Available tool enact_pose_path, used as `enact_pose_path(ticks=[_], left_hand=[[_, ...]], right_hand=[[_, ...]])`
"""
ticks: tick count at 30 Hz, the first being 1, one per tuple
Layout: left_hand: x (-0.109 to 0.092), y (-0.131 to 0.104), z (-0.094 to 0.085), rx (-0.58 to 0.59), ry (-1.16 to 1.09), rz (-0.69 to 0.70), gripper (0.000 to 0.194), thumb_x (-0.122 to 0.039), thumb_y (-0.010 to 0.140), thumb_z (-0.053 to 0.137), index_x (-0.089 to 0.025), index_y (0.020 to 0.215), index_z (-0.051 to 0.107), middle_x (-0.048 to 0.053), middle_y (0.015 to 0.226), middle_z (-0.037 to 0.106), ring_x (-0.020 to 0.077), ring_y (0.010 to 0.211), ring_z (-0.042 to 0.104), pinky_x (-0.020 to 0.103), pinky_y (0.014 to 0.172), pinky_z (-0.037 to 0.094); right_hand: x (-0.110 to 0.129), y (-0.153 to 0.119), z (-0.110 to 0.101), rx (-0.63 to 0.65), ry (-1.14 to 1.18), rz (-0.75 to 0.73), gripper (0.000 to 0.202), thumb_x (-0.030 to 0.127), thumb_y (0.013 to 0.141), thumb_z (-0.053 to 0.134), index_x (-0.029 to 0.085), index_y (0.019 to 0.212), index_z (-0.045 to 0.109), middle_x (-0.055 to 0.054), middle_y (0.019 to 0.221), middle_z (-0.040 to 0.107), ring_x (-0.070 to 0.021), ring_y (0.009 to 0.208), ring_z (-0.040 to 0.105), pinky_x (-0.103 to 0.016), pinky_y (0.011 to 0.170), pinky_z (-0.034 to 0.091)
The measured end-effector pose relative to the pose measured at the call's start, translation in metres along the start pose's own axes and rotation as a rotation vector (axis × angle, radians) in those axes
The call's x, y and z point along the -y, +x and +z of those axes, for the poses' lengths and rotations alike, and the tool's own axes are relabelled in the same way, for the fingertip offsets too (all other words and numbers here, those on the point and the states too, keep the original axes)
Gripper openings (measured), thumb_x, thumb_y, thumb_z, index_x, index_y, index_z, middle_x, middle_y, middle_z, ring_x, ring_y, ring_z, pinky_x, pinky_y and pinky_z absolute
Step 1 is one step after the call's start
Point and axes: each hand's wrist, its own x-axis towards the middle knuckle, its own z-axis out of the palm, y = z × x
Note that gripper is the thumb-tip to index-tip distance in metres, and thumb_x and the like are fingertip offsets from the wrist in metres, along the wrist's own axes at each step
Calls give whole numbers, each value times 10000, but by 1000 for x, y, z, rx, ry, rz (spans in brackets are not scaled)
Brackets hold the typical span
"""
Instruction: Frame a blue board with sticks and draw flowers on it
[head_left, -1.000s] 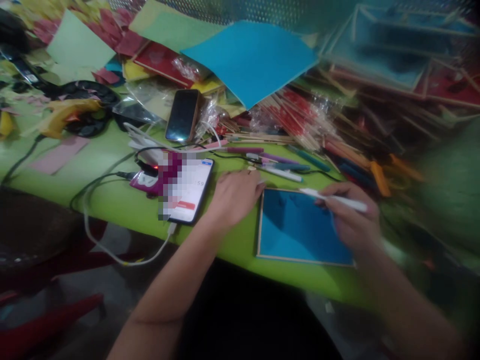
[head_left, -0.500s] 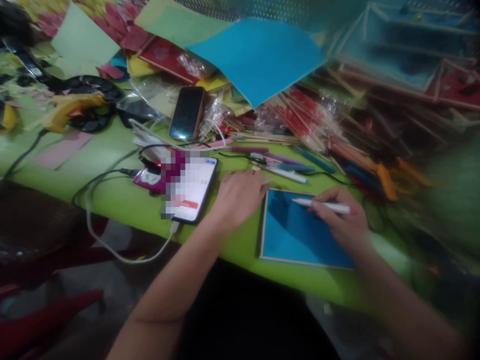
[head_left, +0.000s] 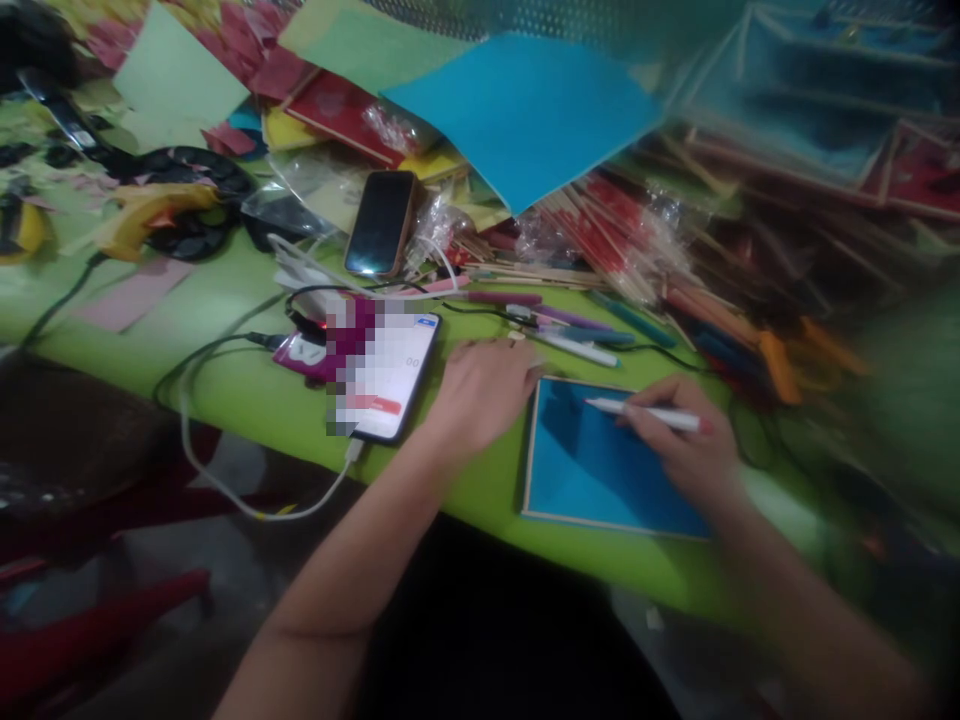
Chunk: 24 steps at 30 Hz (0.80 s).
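Note:
A blue panel point(head_left: 600, 470) edged with thin wooden sticks lies on the green table point(head_left: 480, 500). My right hand point(head_left: 686, 430) is closed on a white marker point(head_left: 667, 413) with a pinkish-red end, its tip over the upper part of the panel. Just left of the panel, my left hand point(head_left: 487, 385) rests palm down on the table, fingers towards the panel's top left corner. Its fingers look loosely spread and nothing shows in them. A lit phone point(head_left: 394, 380) with a white cable lies left of that hand.
Several pens point(head_left: 577, 348) lie beyond my hands. Further back are a dark phone point(head_left: 380, 222), a large blue sheet point(head_left: 525, 110) and wooden sticks point(head_left: 592, 230). A yellow glue gun point(head_left: 154, 212) lies by a black pan point(head_left: 199, 235) at left; orange-handled scissors point(head_left: 780, 367) at right.
The view has shifted slightly, so the things on the left appear a little further right. Both hands hold nearly the same pose. The digits on the lit phone have changed.

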Motion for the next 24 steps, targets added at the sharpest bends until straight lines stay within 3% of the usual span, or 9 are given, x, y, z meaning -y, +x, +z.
enact_pose_path(ticks=[9, 20, 24], left_hand=[[-2, 0, -2, 12, 17, -2, 303, -283, 1073, 431, -181, 939, 684, 115, 973, 775, 277, 875, 739, 484, 944, 546], [-1, -1, 0, -19, 13, 11, 288, -231, 1061, 420, -182, 950, 681, 107, 971, 774, 268, 870, 739, 481, 943, 555], [0, -1, 1, -29, 13, 14, 287, -246, 1065, 429, -189, 941, 681, 101, 972, 776, 261, 874, 739, 477, 957, 553]], right_hand=[[4, -1, 0, 43, -34, -34, 81, 307, 814, 726, 262, 778, 668, -7, 708, 738, -191, 632, 656, -306, 572, 487], [4, -2, -2, 116, -74, -53, 77, 304, 841, 699, 251, 792, 673, -9, 708, 735, -176, 606, 631, -294, 563, 470], [5, -1, 1, 76, -12, -30, 81, 306, 832, 710, 253, 800, 658, -12, 712, 744, -183, 629, 655, -295, 572, 488]])
